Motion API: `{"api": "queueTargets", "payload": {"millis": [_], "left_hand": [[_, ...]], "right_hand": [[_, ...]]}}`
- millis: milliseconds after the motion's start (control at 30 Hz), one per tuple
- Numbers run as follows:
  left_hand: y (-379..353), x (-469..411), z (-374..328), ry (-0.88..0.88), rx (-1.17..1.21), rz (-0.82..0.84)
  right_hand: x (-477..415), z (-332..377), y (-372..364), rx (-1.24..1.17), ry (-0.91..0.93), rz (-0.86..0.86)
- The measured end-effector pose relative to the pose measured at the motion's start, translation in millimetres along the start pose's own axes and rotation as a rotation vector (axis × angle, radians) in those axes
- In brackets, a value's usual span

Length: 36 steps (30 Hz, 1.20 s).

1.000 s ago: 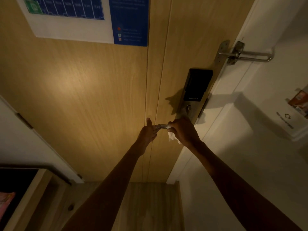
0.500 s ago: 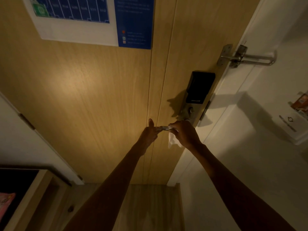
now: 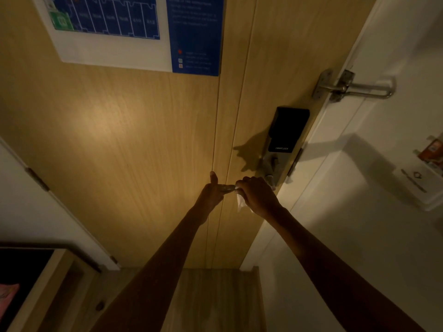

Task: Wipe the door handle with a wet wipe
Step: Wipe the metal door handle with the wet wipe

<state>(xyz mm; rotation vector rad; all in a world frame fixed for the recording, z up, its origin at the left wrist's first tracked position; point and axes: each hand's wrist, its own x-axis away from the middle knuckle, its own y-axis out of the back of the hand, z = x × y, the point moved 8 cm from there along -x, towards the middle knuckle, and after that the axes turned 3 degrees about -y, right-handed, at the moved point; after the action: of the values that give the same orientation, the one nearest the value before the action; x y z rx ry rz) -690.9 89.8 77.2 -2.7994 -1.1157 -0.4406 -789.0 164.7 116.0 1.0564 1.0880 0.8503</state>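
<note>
A metal lever door handle sticks out leftward from the smart lock on the wooden door. My left hand grips the free end of the lever, thumb up. My right hand is closed around the lever nearer the lock, with a white wet wipe bunched in it. A corner of the wipe hangs below my fingers. Most of the lever is hidden under both hands.
A metal swing-bar door guard sits above the lock at the door's right edge. A blue evacuation plan is fixed high on the door. White wall with a card holder stands at right; a wooden shelf unit at lower left.
Both hands stay on the lever. The right hand with the wipe has shifted slightly along the handle, and the hanging part of the wipe has changed shape a little.
</note>
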Motion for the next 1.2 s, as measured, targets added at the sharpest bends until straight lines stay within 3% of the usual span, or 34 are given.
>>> {"api": "queueTargets", "payload": {"millis": [133,200,400,467,700,933,1200], "left_hand": [[1,0,0,0.023,0.086,-0.013],[0,1,-1,0.046,0.121,-0.007],[1,-1,0,0.037,0.097,-0.004],[2,-4,4,0.04,0.12,-0.004],[3,-15,9,0.09,0.187,-0.013],[-1,-7,3,0.054,0.176,0.02],[4,-7,6,0.067,0.185,0.007]], "right_hand": [[-14,-16,-8,-0.196,-0.141,0.278],[-17,-17,-8,-0.218,-0.15,0.331],[7,1,5,-0.107,-0.115,-0.113],[10,3,5,-0.065,-0.117,-0.163],[-16,-14,-7,-0.12,-0.123,0.161],[9,3,7,-0.09,-0.14,-0.169],[-3,-11,6,-0.242,-0.1,-0.011]]}}
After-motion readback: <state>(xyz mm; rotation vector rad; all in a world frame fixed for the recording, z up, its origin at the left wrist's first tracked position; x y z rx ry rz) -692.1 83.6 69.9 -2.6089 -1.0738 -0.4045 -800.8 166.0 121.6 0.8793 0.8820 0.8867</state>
